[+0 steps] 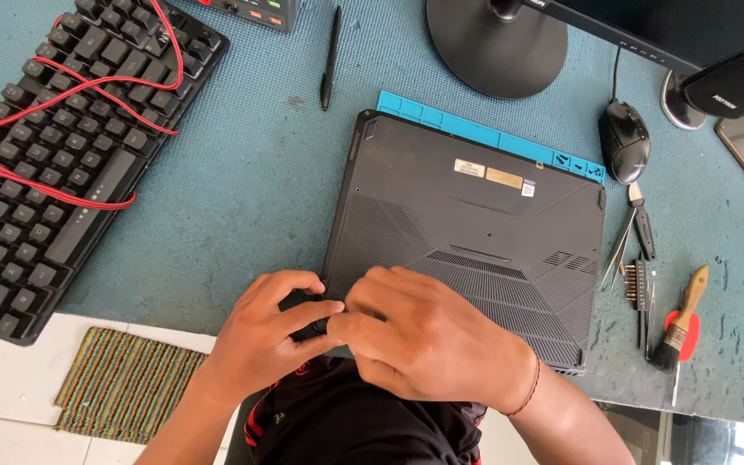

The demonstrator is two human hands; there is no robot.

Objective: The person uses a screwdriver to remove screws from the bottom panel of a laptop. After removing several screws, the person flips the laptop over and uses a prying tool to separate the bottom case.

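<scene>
Dark grey laptop [475,232], blue mat [484,131], seemingly striped green-yellow rug [127,383].

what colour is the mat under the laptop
Bright blue: the mat shows along the far edge of the dark grey laptop, clearest in the head view.

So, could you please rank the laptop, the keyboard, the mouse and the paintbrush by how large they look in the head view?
1. laptop, largest, though the hands cover one corner.
2. keyboard, close behind and cut off by the frame edge, so this ranking is unsure.
3. paintbrush and mouse look alike: the brush is longer, the mouse wider.
</scene>
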